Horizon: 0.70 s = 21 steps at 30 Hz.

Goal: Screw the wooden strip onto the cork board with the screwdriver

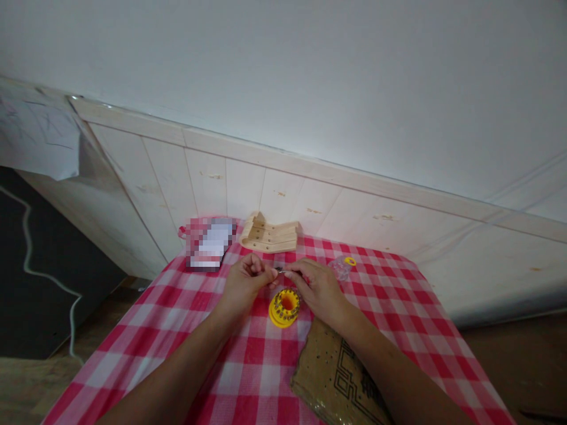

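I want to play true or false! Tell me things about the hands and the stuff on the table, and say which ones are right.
1. The left hand and right hand both pinch a thin metal piece. True.
2. The yellow round holder lies on a blue striped sheet. False: it lies on a red-and-white checked cloth.
3. The wooden pieces lie at the back, near the wall. True.
4. The brown board sits left of the left hand. False: it lies beneath the right forearm.

no legible text anywhere, brown board (330,378) bears only black line pattern
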Available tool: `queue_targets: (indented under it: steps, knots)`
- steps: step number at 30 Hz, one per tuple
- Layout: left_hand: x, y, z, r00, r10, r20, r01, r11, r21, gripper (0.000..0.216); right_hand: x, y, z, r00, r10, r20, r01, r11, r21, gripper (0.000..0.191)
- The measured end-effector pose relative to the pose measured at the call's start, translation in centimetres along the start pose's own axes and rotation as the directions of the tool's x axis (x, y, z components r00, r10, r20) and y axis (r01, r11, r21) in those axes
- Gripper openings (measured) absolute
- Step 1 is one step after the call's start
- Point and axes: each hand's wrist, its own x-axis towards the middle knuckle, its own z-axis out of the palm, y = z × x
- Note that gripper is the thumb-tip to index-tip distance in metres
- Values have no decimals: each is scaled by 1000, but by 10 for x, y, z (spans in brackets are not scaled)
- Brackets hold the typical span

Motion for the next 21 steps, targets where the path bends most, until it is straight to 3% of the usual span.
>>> queue_targets:
  steps: [10, 21]
  knots:
    - [0, 1, 2, 1000, 25, -9, -24, 999, 30, 53, 1, -3, 0, 995, 90, 40, -88, 995, -47, 13]
    - [-2, 4, 3, 998, -38, -51, 38, 999, -15, 59, 0, -4, 1, 985, 167, 38, -169, 983, 65, 15]
